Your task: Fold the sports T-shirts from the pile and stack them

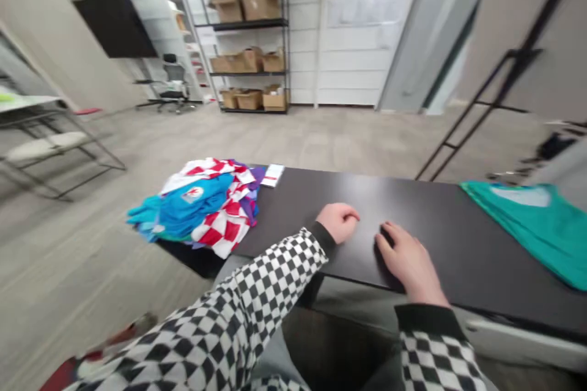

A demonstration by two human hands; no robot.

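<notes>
My left hand (338,222) rests over the middle of the dark table (312,195), its fingers curled into a loose fist with nothing visible in it. A little to the right, my right hand (409,258) is over the tabletop near the front edge. Its thumb and fingers are apart, and it holds nothing. On the table's left end lies a heap of clothes: a blue shirt (197,198) with a small badge on top, and a red-and-white checked shirt (224,226) beside it. A teal shirt (536,220) is spread flat at the right end.
A white card or phone-like item (273,175) lies at the table's far edge by the heap. Beyond stand a shelf rack (247,24) with cardboard boxes, an office chair (173,82) and a dark screen (114,24). A black metal stand (481,104) rises behind the table's right side.
</notes>
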